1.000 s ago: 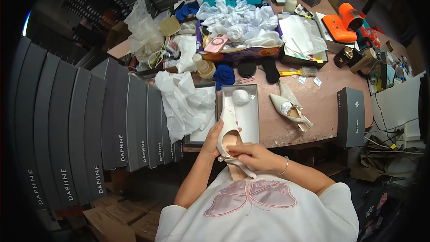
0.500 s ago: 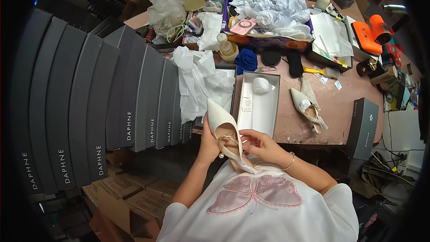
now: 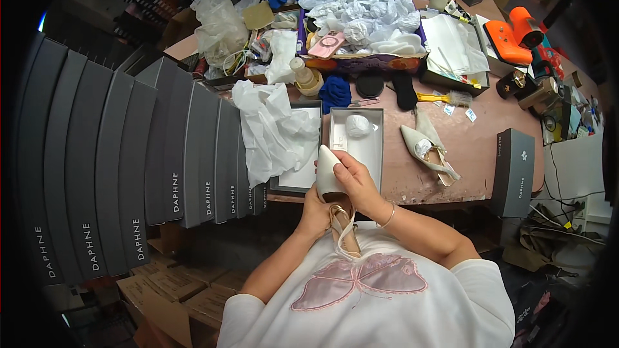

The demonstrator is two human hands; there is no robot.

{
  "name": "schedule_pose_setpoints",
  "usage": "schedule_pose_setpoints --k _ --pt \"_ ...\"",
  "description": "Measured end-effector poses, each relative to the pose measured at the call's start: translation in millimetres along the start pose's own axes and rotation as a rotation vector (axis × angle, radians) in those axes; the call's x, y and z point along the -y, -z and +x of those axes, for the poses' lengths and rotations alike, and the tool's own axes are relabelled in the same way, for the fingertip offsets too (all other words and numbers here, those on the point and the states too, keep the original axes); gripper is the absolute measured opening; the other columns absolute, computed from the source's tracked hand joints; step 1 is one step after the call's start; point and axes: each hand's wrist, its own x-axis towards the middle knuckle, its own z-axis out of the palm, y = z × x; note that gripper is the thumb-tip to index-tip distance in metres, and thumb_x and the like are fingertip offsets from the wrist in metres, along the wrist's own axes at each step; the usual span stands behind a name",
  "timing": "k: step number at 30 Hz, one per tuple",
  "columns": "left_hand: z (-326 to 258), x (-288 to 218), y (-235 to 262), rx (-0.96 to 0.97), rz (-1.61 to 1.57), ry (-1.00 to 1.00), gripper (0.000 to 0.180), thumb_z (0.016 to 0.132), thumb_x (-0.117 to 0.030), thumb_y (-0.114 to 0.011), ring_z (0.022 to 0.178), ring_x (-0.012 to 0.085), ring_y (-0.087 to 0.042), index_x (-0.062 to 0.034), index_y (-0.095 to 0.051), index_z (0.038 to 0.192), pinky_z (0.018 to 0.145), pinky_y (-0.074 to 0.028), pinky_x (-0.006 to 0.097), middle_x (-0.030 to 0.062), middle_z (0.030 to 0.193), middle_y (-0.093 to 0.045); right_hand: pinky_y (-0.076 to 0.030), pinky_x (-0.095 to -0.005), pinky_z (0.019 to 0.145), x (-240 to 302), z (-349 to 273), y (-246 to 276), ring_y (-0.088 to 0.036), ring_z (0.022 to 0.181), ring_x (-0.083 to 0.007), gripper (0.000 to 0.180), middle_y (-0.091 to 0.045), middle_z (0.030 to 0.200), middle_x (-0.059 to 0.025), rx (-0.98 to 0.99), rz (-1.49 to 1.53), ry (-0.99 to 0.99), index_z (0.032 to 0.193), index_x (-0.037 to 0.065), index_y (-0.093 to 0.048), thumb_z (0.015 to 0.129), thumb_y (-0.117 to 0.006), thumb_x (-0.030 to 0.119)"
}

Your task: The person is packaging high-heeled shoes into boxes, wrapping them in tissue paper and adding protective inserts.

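Close in front of my chest I hold a cream slingback shoe, its pointed toe aimed away from me. My left hand is closed around its side, near the opening. Across the toe part lies my right hand, its thumb on top and its fingers behind, gripping it. The strap and heel end hang toward my shirt. Beyond my hands is an open shoebox with a ball of white paper in it. To the right, another pale pair of pointed shoes lies on the table, paper stuffed in one.
A long row of grey shoeboxes stands on the left. White tissue paper spills over a second open box. Behind are a carton of crumpled paper, a blue cloth and a yellow-handled brush. One grey box stands at the table's right edge.
My right hand has moved from the strap area up onto the toe part. The shoe now points more straight ahead, and my left hand has shifted down its side. The view has turned slightly.
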Motion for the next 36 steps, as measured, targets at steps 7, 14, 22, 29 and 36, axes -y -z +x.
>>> schedule_pose_setpoints --k 7,14,22,29,36 --pt "-15.9 23.0 16.1 -0.049 -0.157 0.076 0.044 0.09 -0.006 -0.058 0.083 0.0227 -0.065 -0.0069 -0.037 0.129 0.071 -0.057 0.036 0.0114 0.1 -0.06 -0.044 -0.0315 0.092 -39.4 56.1 41.8 -0.057 0.103 -0.0207 0.043 -0.061 0.115 -0.0118 -0.016 -0.375 0.006 0.128 0.003 -0.049 0.096 -0.052 0.031" --pt "-50.5 4.6 11.3 -0.044 -0.214 0.093 0.063 0.089 0.0 -0.052 0.097 0.0303 -0.063 -0.013 -0.02 0.142 0.084 -0.055 0.046 0.0167 0.119 -0.052 -0.049 -0.0412 0.084 -100.6 117.2 146.5 -0.057 0.109 -0.0311 0.048 -0.055 0.121 -0.02 0.154 -1.853 0.058 0.119 0.007 -0.055 0.074 -0.067 0.011" --pt "-29.0 34.2 29.2 -0.175 -0.269 -0.029 0.07 0.078 0.01 -0.042 0.104 0.0264 -0.059 -0.0095 -0.021 0.142 0.083 -0.054 0.043 0.0148 0.122 -0.048 -0.049 -0.0314 0.078 6.1 39.1 51.4 -0.059 0.092 -0.0282 0.047 -0.059 0.101 -0.0131 0.102 -0.593 0.264 0.118 0.006 -0.061 0.072 -0.068 0.011" --pt "-14.5 18.4 -3.7 -0.037 -0.285 0.189 0.063 0.081 0.007 -0.049 0.109 0.0253 -0.058 -0.005 -0.028 0.139 0.09 -0.051 0.041 0.0154 0.123 -0.05 -0.05 -0.0376 0.07 19.0 -25.6 45.2 -0.059 0.085 -0.0294 0.042 -0.056 0.092 -0.0105 0.199 -1.237 0.22 0.109 0.011 -0.064 0.067 -0.072 0.012" --pt "3.0 20.9 -26.7 0.054 -0.168 0.262 0.049 0.084 0.0 -0.049 0.104 0.0255 -0.059 -0.0037 -0.035 0.132 0.089 -0.049 0.041 0.0136 0.117 -0.054 -0.049 -0.0397 0.073 -11.9 -38.2 59.4 -0.055 0.091 -0.031 0.044 -0.052 0.1 -0.0126 -0.083 -1.272 0.307 0.11 0.007 -0.057 0.069 -0.068 0.017"
